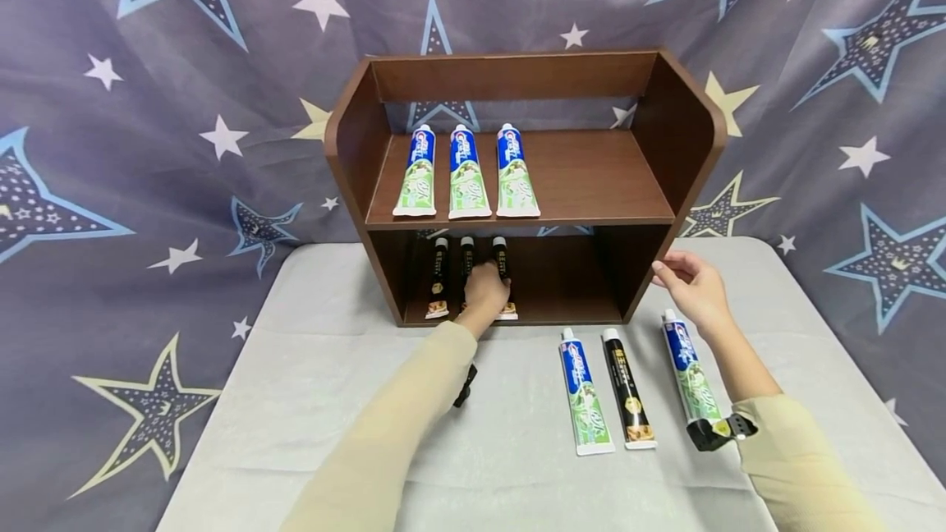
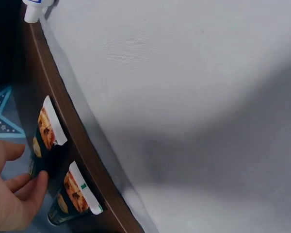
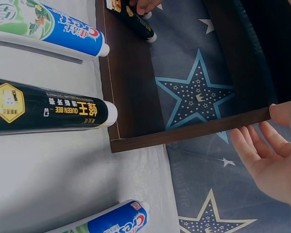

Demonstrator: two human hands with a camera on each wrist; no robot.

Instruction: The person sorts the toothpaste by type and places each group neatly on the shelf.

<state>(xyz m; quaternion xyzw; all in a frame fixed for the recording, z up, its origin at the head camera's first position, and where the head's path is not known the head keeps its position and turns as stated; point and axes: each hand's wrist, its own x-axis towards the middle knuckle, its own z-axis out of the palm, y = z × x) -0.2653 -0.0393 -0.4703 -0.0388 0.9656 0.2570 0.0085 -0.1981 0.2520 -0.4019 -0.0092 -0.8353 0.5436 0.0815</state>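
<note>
left hand point(image 1: 487, 289) pinches one of four black tubes point(image 1: 508, 309)

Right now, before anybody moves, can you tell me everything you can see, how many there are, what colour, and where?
Crest toothpaste tubes: 5, blue and green, three on the upper shelf level, two on the table
Black toothpaste tubes: 4, black with gold lettering, three on the lower level, one on the table
Shelf unit: 1, dark brown, on the table
Table: 1, whitish, under the shelf unit
Star curtain: 1, greyish purple, behind
Wrist devices: 2, black, one by each wrist
Sleeves: 2, cream, on the arms
Left hand: 1, bare, at the rightmost lower-level tube
Right hand: 1, bare, gripping the shelf unit's right side
</note>
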